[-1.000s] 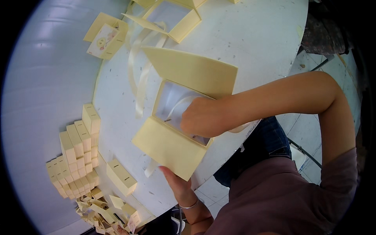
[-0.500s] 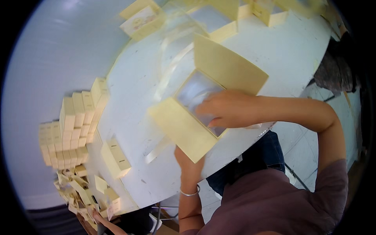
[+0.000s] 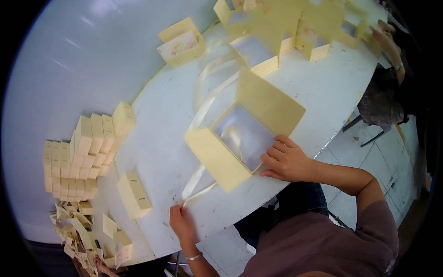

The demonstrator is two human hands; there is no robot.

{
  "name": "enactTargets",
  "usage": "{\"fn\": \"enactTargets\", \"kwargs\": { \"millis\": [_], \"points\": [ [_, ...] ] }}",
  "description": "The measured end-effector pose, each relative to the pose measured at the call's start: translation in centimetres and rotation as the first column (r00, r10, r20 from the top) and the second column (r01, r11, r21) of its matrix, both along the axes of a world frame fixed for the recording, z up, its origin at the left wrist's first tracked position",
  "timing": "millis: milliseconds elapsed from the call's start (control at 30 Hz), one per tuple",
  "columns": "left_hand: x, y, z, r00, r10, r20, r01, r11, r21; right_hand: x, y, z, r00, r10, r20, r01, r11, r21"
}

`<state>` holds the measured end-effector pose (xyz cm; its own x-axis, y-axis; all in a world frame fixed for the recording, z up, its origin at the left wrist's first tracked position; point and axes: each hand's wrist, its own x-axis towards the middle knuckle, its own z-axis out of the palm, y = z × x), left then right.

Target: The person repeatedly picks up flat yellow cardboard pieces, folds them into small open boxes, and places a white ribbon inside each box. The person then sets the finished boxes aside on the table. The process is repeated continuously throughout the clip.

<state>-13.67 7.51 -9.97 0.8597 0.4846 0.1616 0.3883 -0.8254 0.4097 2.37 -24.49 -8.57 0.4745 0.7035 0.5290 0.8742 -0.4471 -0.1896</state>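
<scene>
A pale yellow gift box lies on the table in front of me, both its flaps folded outward. Its inside is whitish, and a curl of cream ribbon lies in it. My right hand is closed on the box's near right wall, fingers over the rim. Off to the lower left, my left hand pinches the end of a cream ribbon that comes out from beneath the left flap. Another length of ribbon arcs away on the table beyond the box.
Stacks of closed yellow boxes stand at the left, with one box apart from them. A jumble of open boxes lies lower left. More open boxes fill the far side, where another person's hand works.
My right hand has withdrawn from inside the box to its near right wall. My left hand has moved out from under the left flap, down and left, holding the ribbon end.
</scene>
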Motion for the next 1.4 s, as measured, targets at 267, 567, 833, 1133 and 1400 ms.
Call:
{"fn": "enactTargets", "kwargs": {
  "millis": [267,567,833,1133,1400],
  "points": [
    [-2.4,-1.6,1.2,0.994,0.006,-0.113,-0.026,0.984,-0.176,0.8,-7.0,-0.9,0.993,-0.038,0.107,0.031,0.997,0.068],
    [14.8,-12.4,2.6,0.825,-0.535,0.181,0.527,0.845,0.092,12.9,-19.9,-1.1,0.842,-0.487,0.232,0.502,0.865,-0.004],
    [10.0,-0.7,5.9,0.993,0.021,0.113,-0.039,0.986,0.16,3.5,-13.8,1.4,0.832,-0.555,0.008,0.509,0.768,0.387],
    [0.7,16.5,5.6,0.739,0.594,-0.318,-0.574,0.802,0.166,0.8,-2.8,-1.2,0.99,-0.133,-0.042,0.139,0.957,0.253],
    [2.0,8.3,6.7,0.971,0.138,0.193,0.158,0.232,-0.96,-1.6,1.3,-0.7,0.965,0.159,-0.21,-0.083,0.94,0.331]
  ]
}}
